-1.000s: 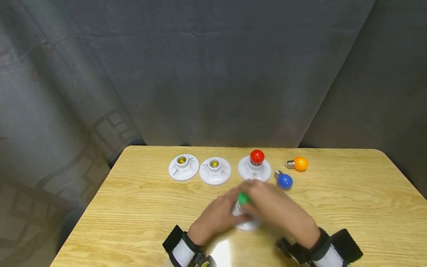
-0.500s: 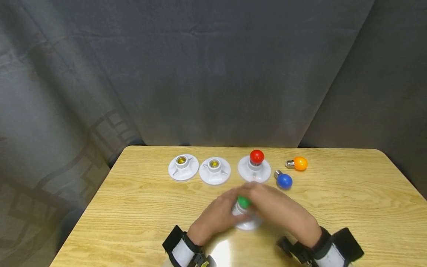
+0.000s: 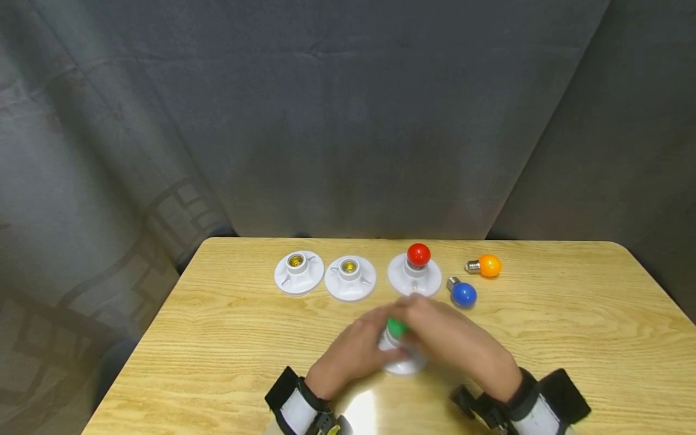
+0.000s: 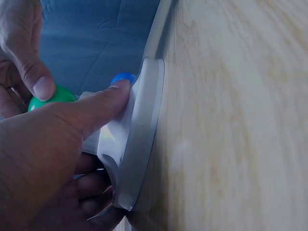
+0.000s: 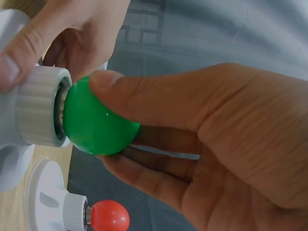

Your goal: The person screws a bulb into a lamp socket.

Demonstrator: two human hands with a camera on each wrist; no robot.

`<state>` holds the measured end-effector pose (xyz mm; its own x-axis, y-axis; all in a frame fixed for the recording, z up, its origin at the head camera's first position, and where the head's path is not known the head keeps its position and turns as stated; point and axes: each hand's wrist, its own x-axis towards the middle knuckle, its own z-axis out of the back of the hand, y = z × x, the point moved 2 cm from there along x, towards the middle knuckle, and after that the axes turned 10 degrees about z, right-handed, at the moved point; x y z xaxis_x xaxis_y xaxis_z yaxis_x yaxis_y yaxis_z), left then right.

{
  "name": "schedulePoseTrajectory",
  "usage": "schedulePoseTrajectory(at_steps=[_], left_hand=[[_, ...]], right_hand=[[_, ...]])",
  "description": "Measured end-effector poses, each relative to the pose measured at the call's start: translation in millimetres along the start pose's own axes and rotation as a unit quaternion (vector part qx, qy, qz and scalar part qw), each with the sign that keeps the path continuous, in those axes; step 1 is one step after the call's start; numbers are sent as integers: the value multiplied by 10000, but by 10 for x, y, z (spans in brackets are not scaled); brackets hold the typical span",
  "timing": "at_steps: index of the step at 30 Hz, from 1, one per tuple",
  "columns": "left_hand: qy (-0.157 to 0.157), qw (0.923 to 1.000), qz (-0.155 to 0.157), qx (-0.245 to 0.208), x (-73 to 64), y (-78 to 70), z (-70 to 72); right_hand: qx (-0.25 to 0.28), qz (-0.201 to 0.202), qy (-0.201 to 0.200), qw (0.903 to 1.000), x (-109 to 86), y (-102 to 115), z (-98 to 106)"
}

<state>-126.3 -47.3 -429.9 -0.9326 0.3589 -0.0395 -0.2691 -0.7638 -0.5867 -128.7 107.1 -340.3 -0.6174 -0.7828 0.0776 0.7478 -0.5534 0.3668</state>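
Note:
A green light bulb (image 5: 98, 122) sits with its metal base partly inside a white lamp holder (image 5: 41, 106). My right hand (image 3: 448, 329) pinches the bulb between thumb and fingers, as the right wrist view shows closely. With my left hand (image 3: 350, 347) I grip the same lamp holder (image 4: 132, 130), thumb on its round base and fingers on the far side. In the left wrist view the holder stands upright on the table, and the green bulb (image 4: 55, 96) shows above my left thumb. A thin strip of the bulb's metal thread is visible at the socket's mouth.
Behind my hands a red bulb (image 3: 418, 255) stands in another white holder (image 3: 399, 281). Two holders without bulbs, one at far left (image 3: 285, 281) and its neighbour (image 3: 350, 290), stand beside it. A blue bulb (image 3: 464, 295) and an orange bulb (image 3: 490, 266) lie at the right. A grey curtain (image 3: 348, 121) hangs behind.
Both hands stay at the same holder. My right hand shifts only slightly around the green bulb, blurred by movement; my left hand and the other things keep their places.

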Motion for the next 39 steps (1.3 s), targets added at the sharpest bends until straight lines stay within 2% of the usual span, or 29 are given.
schedulePoseTrajectory(at_steps=[10,20,29,36,39], left_hand=[[-46,9999,-85,-30,0,7,-8],[114,9998,172,-85,-1,4,0],[-26,9994,338,-76,-4,31,-20],[-221,9995,234,-48,-4,36,-7],[-230,9995,183,-66,-4,30,30]], right_hand=[[-7,-22,-35,10000,15,-6,-8],[53,69,-164,9998,25,-7,-12],[-10,39,-250,9997,37,-35,-65],[64,-257,-135,9996,40,-34,-67],[45,-234,-117,9996,28,-29,-59]])
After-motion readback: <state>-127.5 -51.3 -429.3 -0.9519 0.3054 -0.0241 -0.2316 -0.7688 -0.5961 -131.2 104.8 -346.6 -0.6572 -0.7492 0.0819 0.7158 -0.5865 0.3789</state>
